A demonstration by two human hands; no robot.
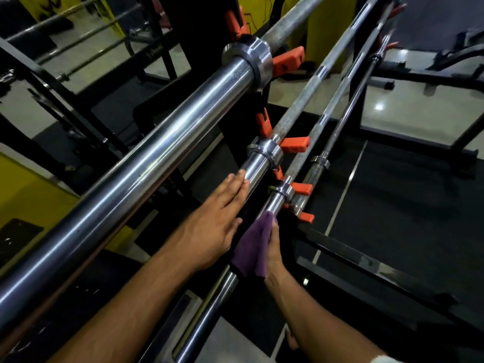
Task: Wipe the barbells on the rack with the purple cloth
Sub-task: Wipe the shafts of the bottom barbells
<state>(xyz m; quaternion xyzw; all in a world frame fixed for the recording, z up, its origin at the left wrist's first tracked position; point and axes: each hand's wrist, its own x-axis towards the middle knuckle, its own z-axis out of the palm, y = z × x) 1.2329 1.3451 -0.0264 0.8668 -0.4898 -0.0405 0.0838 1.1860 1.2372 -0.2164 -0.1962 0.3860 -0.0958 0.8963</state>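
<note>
Several chrome barbells lie on a black rack with orange hooks (293, 144), stepping down from upper left to lower right. The top barbell's thick sleeve (146, 163) runs diagonally across the view. My left hand (217, 218) lies flat with straight fingers on the sleeve of the second barbell (258, 163). My right hand (273, 247) grips the purple cloth (252, 247), wrapped round the sleeve of the third barbell (275, 203). A fourth, thinner barbell (318, 162) lies lower to the right.
Black rack rails (366, 260) run below right of the barbells. Dark rubber flooring (406, 205) and pale tiles (408, 106) lie beneath. A yellow panel (23, 195) stands at left, and other gym frames fill the background.
</note>
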